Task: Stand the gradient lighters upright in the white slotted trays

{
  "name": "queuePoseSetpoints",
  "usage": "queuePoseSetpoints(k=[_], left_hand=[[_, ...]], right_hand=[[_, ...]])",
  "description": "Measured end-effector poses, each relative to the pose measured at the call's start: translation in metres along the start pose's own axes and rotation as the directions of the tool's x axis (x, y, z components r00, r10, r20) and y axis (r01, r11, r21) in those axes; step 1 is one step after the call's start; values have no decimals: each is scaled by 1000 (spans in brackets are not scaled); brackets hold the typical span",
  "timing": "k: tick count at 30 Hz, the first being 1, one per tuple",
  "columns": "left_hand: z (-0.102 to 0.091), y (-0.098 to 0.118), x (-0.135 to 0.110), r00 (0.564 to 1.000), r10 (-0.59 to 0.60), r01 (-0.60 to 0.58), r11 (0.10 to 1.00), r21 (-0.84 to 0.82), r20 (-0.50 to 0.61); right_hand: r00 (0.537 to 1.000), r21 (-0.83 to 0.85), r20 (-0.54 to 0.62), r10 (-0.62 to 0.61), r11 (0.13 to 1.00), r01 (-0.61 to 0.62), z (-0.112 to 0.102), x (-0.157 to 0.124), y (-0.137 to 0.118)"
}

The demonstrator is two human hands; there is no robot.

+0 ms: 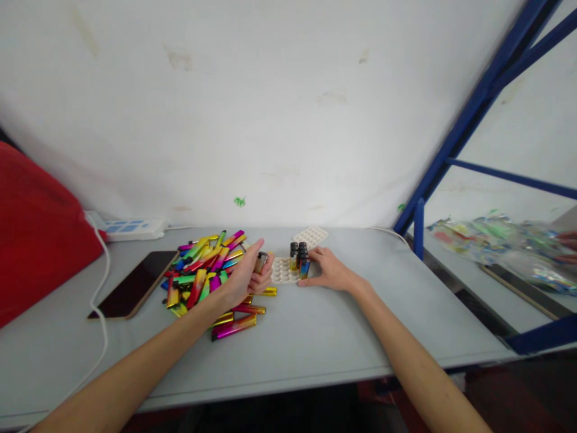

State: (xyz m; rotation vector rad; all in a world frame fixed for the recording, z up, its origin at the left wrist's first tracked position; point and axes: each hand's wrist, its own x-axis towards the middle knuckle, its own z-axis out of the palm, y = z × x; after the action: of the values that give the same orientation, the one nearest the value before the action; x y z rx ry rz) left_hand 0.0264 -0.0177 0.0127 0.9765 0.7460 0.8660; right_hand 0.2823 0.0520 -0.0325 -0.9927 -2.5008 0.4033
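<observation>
My left hand [247,275] is closed around a lighter [261,262] whose metal top sticks up between thumb and fingers; most of its body is hidden. Just to the right lies a white tray [283,272] with rows of round holes. Several lighters with black tops [298,248] stand upright at the tray's right end. There my right hand [331,270] has its thumb and fingers about a blue and orange lighter [305,268]. Below and beyond my left hand spreads a heap of shiny multicoloured lighters [198,264].
A second holed tray [311,236] lies near the wall. On the left are a dark tablet [139,285], a white power strip [135,228], a cable and a red bag [40,234]. Right of a blue metal frame [451,150], another person's hand [568,240] is near clear plastic packaging [500,240].
</observation>
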Motion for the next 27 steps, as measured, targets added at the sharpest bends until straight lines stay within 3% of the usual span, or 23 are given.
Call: queuePoseSetpoints(k=[12, 18, 22, 27], left_hand=[[3, -3, 2, 988, 100, -98, 995, 25, -117], [7, -2, 3, 982, 41, -31, 998, 60, -183], [5, -2, 5, 966, 72, -22, 980, 199, -249], [1, -3, 9, 970, 139, -90, 968, 236, -200]], right_hand=[[1000, -1, 6, 17, 1000, -17, -4, -1, -6], [1000, 4, 7, 9, 1000, -9, -3, 0, -4], [1000, -1, 15, 2, 1000, -2, -1, 1, -2], [1000, 3, 10, 3, 1000, -3, -2, 0, -3]])
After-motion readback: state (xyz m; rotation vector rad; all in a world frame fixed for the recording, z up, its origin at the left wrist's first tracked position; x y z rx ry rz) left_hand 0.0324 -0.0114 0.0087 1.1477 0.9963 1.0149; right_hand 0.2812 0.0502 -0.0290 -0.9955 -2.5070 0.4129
